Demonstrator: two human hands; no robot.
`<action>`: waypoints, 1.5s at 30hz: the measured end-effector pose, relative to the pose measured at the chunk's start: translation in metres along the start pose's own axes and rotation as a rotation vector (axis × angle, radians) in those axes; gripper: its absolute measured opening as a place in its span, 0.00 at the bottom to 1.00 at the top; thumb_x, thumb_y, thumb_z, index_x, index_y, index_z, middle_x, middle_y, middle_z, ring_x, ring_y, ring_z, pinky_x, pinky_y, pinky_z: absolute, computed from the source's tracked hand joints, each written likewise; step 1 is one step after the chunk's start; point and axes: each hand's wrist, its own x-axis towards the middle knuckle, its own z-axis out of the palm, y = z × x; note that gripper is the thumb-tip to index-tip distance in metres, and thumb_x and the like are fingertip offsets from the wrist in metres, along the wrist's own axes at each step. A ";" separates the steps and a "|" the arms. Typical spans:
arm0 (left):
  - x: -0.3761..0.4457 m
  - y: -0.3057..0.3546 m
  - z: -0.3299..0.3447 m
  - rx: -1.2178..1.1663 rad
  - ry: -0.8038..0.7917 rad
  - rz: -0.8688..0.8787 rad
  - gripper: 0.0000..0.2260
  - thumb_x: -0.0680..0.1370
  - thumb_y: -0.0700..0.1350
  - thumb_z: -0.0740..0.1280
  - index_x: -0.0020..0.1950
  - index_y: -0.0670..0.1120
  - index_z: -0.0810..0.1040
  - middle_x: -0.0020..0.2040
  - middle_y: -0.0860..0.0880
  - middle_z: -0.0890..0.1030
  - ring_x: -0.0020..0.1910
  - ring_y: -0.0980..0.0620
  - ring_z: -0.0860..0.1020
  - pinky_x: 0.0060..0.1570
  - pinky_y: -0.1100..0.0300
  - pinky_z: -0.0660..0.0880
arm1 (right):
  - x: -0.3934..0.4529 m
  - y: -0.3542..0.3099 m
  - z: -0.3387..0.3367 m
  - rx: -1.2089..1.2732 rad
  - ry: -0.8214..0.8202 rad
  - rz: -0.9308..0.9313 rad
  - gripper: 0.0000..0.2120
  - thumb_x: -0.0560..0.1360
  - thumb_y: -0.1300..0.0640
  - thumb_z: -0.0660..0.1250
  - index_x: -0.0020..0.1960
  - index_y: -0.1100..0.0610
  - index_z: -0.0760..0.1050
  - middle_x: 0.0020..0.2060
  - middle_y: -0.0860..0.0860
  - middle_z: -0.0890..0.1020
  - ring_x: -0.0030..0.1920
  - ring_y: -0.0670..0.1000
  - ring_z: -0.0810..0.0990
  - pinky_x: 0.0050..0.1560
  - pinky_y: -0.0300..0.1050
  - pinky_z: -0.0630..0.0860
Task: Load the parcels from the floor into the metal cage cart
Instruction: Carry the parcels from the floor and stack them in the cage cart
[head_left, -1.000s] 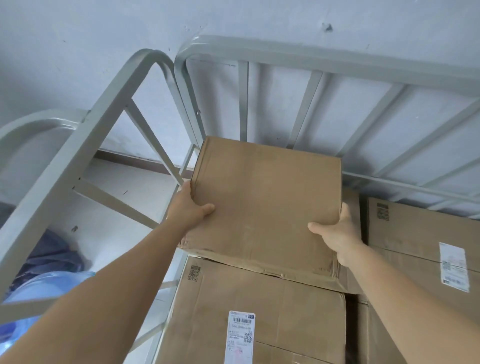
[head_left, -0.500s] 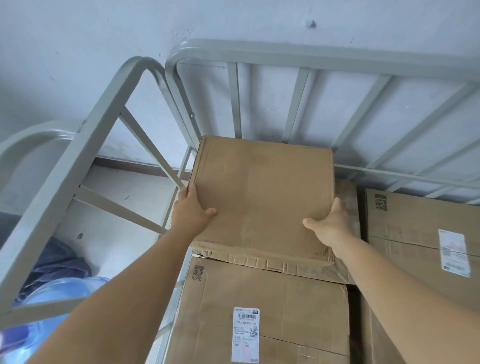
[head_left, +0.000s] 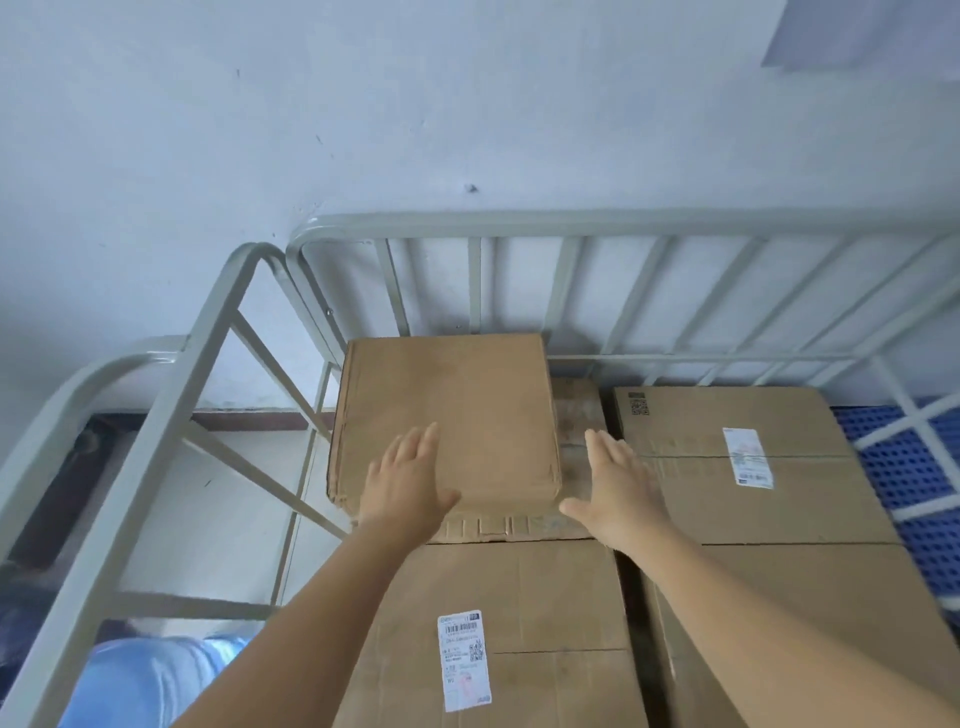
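My plain brown cardboard box (head_left: 447, 421) lies flat in the far left corner of the metal cage cart (head_left: 519, 223), on top of a bigger labelled carton (head_left: 519, 623). It's nearly square, so no clear long axis, its far edge against the back bars. The near edge is creased and frayed (no label on this top face). My left hand (head_left: 410, 483) lies over its near left part, fingers straight and spread; my right hand (head_left: 618, 488) is just beside its right edge, fingers straight, gripping nothing. Another labelled carton (head_left: 753, 467) lies right.
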 end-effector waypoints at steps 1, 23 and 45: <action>-0.009 0.010 -0.004 0.011 0.003 0.035 0.37 0.78 0.56 0.64 0.79 0.50 0.46 0.79 0.50 0.52 0.78 0.49 0.51 0.75 0.51 0.54 | -0.015 0.004 -0.005 -0.013 0.009 0.002 0.45 0.76 0.43 0.67 0.80 0.53 0.42 0.80 0.51 0.47 0.79 0.53 0.46 0.77 0.53 0.49; -0.229 0.295 0.014 0.116 -0.055 0.818 0.37 0.77 0.58 0.64 0.79 0.51 0.48 0.78 0.52 0.56 0.76 0.49 0.56 0.74 0.52 0.55 | -0.335 0.195 -0.065 0.116 0.392 0.444 0.44 0.77 0.42 0.65 0.80 0.54 0.41 0.80 0.52 0.46 0.79 0.53 0.44 0.77 0.53 0.45; -0.501 0.471 0.157 0.373 -0.309 1.602 0.35 0.79 0.58 0.60 0.79 0.50 0.47 0.78 0.49 0.57 0.76 0.49 0.56 0.74 0.52 0.56 | -0.669 0.307 0.078 0.391 0.550 1.253 0.40 0.77 0.43 0.63 0.79 0.55 0.46 0.78 0.50 0.52 0.78 0.53 0.49 0.76 0.53 0.48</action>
